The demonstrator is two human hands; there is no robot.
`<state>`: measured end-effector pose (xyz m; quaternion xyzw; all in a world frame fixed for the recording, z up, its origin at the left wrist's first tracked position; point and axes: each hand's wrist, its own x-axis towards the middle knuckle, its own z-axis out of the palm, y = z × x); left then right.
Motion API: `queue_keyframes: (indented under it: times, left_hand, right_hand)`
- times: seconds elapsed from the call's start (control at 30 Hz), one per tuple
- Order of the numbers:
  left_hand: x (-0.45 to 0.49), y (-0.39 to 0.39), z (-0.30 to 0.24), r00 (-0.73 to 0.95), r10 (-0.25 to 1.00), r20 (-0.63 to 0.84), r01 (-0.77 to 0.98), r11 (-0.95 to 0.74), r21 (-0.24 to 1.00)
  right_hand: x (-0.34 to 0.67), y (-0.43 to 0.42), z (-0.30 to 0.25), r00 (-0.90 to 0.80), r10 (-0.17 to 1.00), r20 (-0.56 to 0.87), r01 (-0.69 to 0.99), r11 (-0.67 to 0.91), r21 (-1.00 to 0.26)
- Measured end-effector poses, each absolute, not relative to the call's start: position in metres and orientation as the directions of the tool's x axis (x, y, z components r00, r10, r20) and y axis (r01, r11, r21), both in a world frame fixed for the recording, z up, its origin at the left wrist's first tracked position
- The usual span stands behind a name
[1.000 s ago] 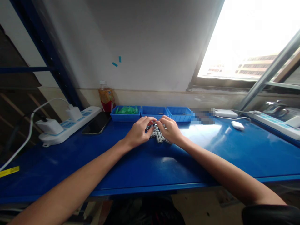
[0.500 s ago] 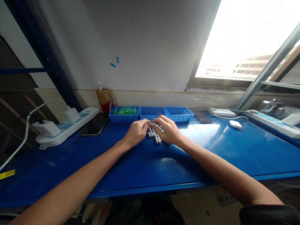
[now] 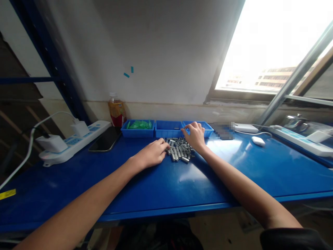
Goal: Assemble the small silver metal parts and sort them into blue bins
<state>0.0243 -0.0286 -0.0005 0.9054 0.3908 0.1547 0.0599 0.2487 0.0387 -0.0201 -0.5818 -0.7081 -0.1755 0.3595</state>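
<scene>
I observe the grey metal pieces heaped loose on the bench, between the hands. The left hand lies with fingers curled against the heap's left edge; whether it grips one, I cannot tell. The right hand has thumb and forefinger nearly together beside the middle bin; a small piece seems pinched there, unconfirmed. Risk: a slack pinch could drop it, or a knuckle could scatter loose pieces. Against half a second ago, the hands have parted, exposing more of the heap.

Dark phone beside white power strip
</scene>
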Motion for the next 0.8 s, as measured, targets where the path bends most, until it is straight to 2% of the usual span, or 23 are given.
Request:
queue_keyframes:
  times: [0.17,0.3,0.47,0.6,0.7,0.8]
  left_hand:
    - [0.024,-0.027,0.000,0.587,0.776,0.231,0.741,-0.629,0.232]
    - [0.021,-0.021,-0.001,0.519,0.809,0.276,0.753,-0.586,0.301]
    - [0.017,-0.013,0.004,0.409,0.830,0.380,0.596,-0.558,0.578]
    - [0.016,-0.008,0.004,0.351,0.843,0.408,0.441,-0.533,0.722]
    - [0.017,-0.010,0.004,0.358,0.843,0.400,0.440,-0.531,0.725]
    - [0.019,-0.017,0.005,0.425,0.784,0.453,0.523,-0.621,0.584]
  right_hand:
    - [0.241,0.037,-0.018,-0.069,0.698,0.713,0.952,0.260,-0.163]
    - [0.233,0.024,-0.014,-0.146,0.685,0.714,0.921,0.357,-0.154]
    - [0.218,-0.004,-0.008,-0.466,0.620,0.631,0.745,0.660,-0.099]
    - [0.208,-0.016,-0.009,-0.583,0.532,0.615,0.634,0.770,-0.065]
    - [0.206,-0.015,-0.010,-0.566,0.528,0.633,0.635,0.769,-0.073]
    - [0.207,-0.012,-0.011,-0.509,0.550,0.662,0.660,0.743,-0.111]
